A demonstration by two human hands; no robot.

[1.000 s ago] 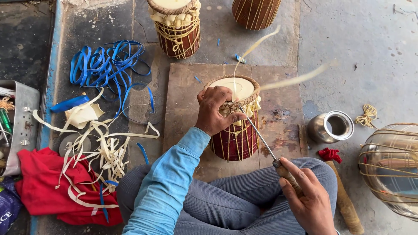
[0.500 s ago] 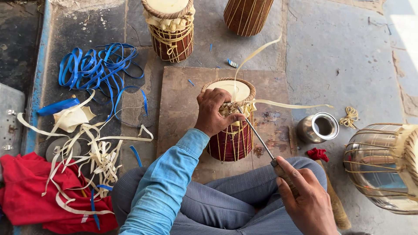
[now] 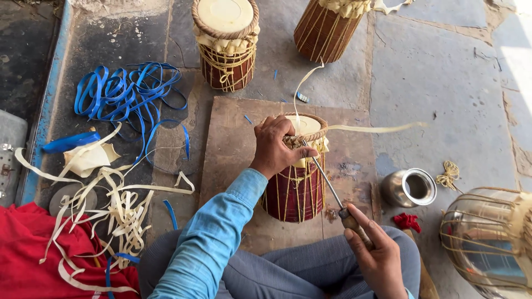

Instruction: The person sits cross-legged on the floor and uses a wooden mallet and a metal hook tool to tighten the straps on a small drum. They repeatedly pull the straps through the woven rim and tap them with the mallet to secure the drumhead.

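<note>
- Small red drum [image 3: 293, 191]: upright on a brown board [image 3: 227, 160] on the floor, just before the seated person's knees.
- Left hand [image 3: 274, 147]: grip closed over the drum's rim and lacing.
- Right hand [image 3: 379, 260]: grip wrapped round a wooden-handled metal awl [image 3: 332, 191], tip at the rim.
- Pale strap [image 3: 377, 129]: trailing right from the rim.
- Steel cup [image 3: 409, 188]: near, right of the board.

A: Where does the small drum [image 3: 296, 177] stand?

B: Upright on a board [image 3: 233, 149], just before the seated person's knees. Two more drums, one [image 3: 226, 41] and another [image 3: 328, 25], stand behind the board.

A: And the sides?

B: A metal cup [image 3: 409, 188] lies right of it; tangled straps [image 3: 124, 97] and loose strips [image 3: 111, 205] lie left.
</note>
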